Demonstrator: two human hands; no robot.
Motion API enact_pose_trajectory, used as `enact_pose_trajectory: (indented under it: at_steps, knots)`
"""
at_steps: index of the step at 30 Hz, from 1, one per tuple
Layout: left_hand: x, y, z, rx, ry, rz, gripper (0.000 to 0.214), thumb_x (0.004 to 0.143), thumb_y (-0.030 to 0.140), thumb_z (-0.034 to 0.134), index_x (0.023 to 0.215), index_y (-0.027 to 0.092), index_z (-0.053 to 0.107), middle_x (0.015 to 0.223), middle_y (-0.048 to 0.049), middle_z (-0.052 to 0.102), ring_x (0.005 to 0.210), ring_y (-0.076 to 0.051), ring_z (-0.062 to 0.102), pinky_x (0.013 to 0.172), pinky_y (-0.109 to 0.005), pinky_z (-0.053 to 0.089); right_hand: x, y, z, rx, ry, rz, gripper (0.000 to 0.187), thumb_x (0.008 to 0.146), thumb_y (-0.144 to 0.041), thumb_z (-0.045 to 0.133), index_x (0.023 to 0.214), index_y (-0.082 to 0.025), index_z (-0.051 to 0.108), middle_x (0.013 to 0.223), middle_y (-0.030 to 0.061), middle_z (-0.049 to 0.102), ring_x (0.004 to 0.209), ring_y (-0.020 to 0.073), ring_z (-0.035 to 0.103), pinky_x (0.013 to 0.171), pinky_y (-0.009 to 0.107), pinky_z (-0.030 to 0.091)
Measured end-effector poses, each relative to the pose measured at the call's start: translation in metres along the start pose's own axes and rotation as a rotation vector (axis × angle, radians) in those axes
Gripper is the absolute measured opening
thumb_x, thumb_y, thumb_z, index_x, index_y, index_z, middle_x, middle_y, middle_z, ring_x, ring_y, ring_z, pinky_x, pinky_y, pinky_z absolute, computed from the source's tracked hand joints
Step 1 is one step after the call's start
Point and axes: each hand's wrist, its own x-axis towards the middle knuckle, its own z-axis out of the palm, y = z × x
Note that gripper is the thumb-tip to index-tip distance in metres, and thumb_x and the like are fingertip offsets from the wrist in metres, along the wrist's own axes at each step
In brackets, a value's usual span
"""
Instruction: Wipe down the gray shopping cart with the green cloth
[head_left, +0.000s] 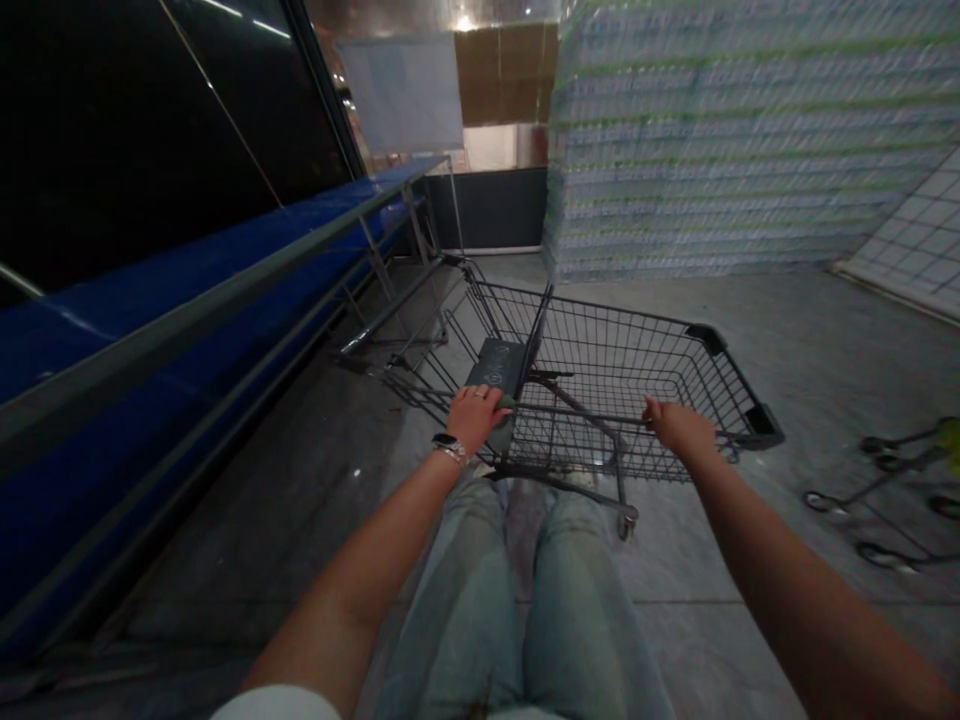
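Note:
A dark wire shopping cart (pixel 600 345) stands crosswise in front of my legs, its basket end to the right. No goods show in the basket. My left hand (pixel 477 415), with a ring and a wristwatch, is closed on the cart's near side rim beside the dark child-seat panel (pixel 499 365). Something small and green, which I cannot make out, shows at that hand's thumb. My right hand (pixel 681 428) is closed round the same near rim, farther toward the basket's front. The cart's handle end points left.
Blue shelving (pixel 225 250) with metal rails runs along the left, close to the cart's handle end. A tall stack of wrapped bottles (pixel 712 150) rises behind. On the right are a wheeled cart base (pixel 892 500) and a white wire grid (pixel 922 230). Grey floor (pixel 787 350) lies around.

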Motion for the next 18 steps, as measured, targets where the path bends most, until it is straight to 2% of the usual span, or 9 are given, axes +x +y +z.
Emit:
enact_pose_trajectory:
  at_steps: [3, 6, 11, 14, 18]
  knots:
    - [-0.011, -0.054, -0.014, 0.041, -0.041, -0.051, 0.032, 0.095, 0.049, 0.054, 0.113, 0.023, 0.061, 0.108, -0.0104, 0.065, 0.106, -0.026, 0.057, 0.095, -0.038, 0.037, -0.019, -0.022, 0.008, -0.159, 0.093, 0.014, 0.071, 0.102, -0.051, 0.016, 0.099, -0.010, 0.075, 0.100, 0.0233, 0.072, 0.102, 0.0334, 0.067, 0.092, 0.047, 0.045]
    - [-0.012, -0.079, -0.022, 0.054, -0.097, -0.032, 0.034, 0.092, 0.048, 0.060, 0.113, 0.022, 0.060, 0.106, -0.0105, 0.066, 0.105, -0.026, 0.059, 0.091, -0.036, 0.039, -0.034, -0.047, 0.011, -0.178, 0.174, 0.011, 0.070, 0.102, -0.050, 0.017, 0.100, -0.009, 0.075, 0.101, 0.0241, 0.072, 0.102, 0.0338, 0.067, 0.098, 0.053, 0.040]
    - [0.002, -0.071, -0.025, 0.107, -0.180, -0.052, 0.039, 0.089, 0.050, 0.064, 0.112, 0.020, 0.060, 0.106, -0.0116, 0.069, 0.102, -0.027, 0.064, 0.084, -0.035, 0.043, -0.051, -0.094, 0.009, -0.103, 0.177, -0.106, 0.062, 0.102, -0.052, 0.023, 0.106, -0.017, 0.073, 0.106, 0.0175, 0.073, 0.106, 0.0334, 0.064, 0.106, 0.063, 0.027]
    - [0.005, -0.064, -0.024, 0.127, -0.209, -0.073, 0.040, 0.090, 0.052, 0.062, 0.112, 0.019, 0.059, 0.107, -0.0124, 0.070, 0.102, -0.028, 0.065, 0.084, -0.035, 0.044, -0.064, -0.135, 0.010, -0.081, 0.190, -0.237, 0.055, 0.102, -0.047, 0.026, 0.106, -0.015, 0.071, 0.106, 0.0171, 0.072, 0.106, 0.0324, 0.064, 0.108, 0.060, 0.025]
    - [0.001, -0.062, -0.022, 0.120, -0.189, -0.074, 0.038, 0.090, 0.050, 0.062, 0.111, 0.020, 0.058, 0.107, -0.0110, 0.070, 0.104, -0.027, 0.064, 0.086, -0.036, 0.043, -0.086, -0.201, 0.016, -0.035, 0.213, -0.402, 0.045, 0.102, -0.037, 0.030, 0.108, -0.011, 0.066, 0.109, 0.0190, 0.070, 0.106, 0.0303, 0.063, 0.109, 0.052, 0.025]
